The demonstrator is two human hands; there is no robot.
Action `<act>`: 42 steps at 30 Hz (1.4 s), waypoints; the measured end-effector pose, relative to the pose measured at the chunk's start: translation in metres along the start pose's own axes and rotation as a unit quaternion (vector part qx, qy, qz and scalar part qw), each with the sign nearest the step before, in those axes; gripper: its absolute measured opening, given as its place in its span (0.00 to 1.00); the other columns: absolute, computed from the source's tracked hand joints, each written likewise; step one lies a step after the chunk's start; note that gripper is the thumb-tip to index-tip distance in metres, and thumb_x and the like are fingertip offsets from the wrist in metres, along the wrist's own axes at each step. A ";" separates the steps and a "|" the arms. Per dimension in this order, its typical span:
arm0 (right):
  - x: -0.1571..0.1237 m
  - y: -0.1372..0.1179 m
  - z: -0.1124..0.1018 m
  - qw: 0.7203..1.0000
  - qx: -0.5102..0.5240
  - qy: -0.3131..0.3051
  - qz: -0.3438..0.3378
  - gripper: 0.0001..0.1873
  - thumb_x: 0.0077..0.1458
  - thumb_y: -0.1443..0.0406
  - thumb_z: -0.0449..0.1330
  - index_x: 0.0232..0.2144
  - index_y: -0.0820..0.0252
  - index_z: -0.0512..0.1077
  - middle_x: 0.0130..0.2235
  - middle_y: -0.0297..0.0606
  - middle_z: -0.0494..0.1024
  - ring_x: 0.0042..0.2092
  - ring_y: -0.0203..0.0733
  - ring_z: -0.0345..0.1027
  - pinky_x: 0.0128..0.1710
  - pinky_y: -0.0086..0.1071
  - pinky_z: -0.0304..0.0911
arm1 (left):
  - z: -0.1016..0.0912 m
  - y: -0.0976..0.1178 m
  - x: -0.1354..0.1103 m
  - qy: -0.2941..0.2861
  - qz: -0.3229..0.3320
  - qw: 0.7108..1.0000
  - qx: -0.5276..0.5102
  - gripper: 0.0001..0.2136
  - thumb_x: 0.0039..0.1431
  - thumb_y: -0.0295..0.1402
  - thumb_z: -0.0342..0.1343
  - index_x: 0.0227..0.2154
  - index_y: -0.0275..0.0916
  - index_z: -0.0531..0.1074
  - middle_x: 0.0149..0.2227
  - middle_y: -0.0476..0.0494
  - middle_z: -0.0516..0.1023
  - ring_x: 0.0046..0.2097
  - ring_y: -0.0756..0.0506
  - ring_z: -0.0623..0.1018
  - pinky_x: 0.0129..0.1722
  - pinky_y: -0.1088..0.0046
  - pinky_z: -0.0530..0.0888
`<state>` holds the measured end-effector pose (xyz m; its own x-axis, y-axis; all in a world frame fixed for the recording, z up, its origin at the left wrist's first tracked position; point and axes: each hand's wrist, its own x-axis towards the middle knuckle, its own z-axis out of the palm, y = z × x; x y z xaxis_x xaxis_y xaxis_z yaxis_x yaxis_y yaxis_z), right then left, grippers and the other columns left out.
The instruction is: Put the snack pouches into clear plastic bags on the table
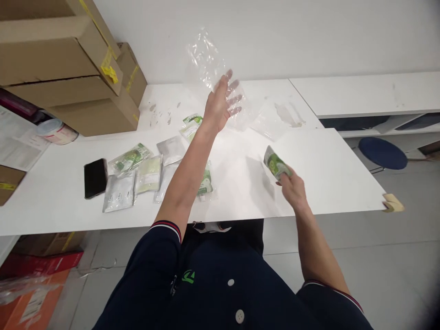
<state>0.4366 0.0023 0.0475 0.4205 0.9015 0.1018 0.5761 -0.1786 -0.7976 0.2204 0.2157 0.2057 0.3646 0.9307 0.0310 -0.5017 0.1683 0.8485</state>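
My left hand (220,103) is raised over the white table (326,174) and grips a clear plastic bag (206,57) that stands up above the fingers. My right hand (292,185) is near the table's front edge, closed on a small green and white sachet (275,164). Several more green and silver sachets (137,172) lie in a loose group on the table to the left of my left arm. Another clear bag (271,120) lies flat at the back of the table.
A black phone (95,177) lies left of the sachets. Stacked cardboard boxes (68,68) and a tape roll (57,131) fill the back left. A blue stool (382,153) stands at the right below a white shelf (371,91). Red and orange boxes (37,270) sit on the floor.
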 end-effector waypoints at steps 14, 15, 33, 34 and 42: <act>0.005 -0.029 0.007 0.946 0.026 -0.068 -0.316 0.27 0.63 0.68 0.48 0.62 0.49 0.66 0.63 0.39 0.69 0.63 0.47 0.63 0.62 0.50 0.62 | -0.008 -0.181 -0.171 0.194 -0.323 0.905 -0.199 0.11 0.68 0.39 0.51 0.46 0.38 0.68 0.40 0.38 0.79 0.37 0.45 0.82 0.43 0.65 0.78; 0.006 -0.028 0.016 0.941 0.009 -0.103 -0.321 0.27 0.63 0.69 0.46 0.62 0.50 0.65 0.63 0.40 0.68 0.64 0.46 0.62 0.62 0.49 0.62 | -0.008 -0.182 -0.175 0.170 -0.330 0.909 -0.189 0.08 0.66 0.37 0.53 0.42 0.38 0.69 0.37 0.40 0.79 0.36 0.45 0.82 0.45 0.65 0.77; -0.008 -0.003 0.048 0.823 -0.216 -0.304 -0.429 0.25 0.66 0.60 0.49 0.64 0.55 0.64 0.70 0.47 0.54 0.72 0.55 0.39 0.67 0.61 0.39 | -0.083 -0.123 -0.201 -0.165 0.133 0.458 0.863 0.15 0.63 0.18 0.42 0.34 0.34 0.75 0.35 0.33 0.76 0.40 0.38 0.75 0.36 0.61 0.68; -0.007 -0.004 0.049 0.821 -0.217 -0.306 -0.430 0.24 0.66 0.61 0.48 0.63 0.53 0.66 0.70 0.46 0.55 0.72 0.54 0.40 0.67 0.60 0.38 | -0.083 -0.124 -0.198 -0.173 0.135 0.449 0.866 0.15 0.62 0.17 0.42 0.34 0.34 0.75 0.34 0.33 0.76 0.39 0.38 0.75 0.34 0.62 0.67; -0.001 -0.007 0.055 0.804 -0.246 -0.306 -0.446 0.24 0.68 0.62 0.47 0.63 0.46 0.65 0.69 0.35 0.59 0.72 0.50 0.41 0.68 0.58 0.35 | -0.088 -0.128 -0.193 -0.204 0.136 0.510 0.824 0.17 0.63 0.19 0.39 0.31 0.34 0.74 0.36 0.31 0.77 0.42 0.36 0.77 0.37 0.59 0.71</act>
<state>0.3934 0.0243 0.0207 -0.6510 0.7556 0.0718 0.7279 0.6484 -0.2230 0.1455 0.0431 0.0443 0.7595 0.6446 0.0871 0.6415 -0.7644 0.0639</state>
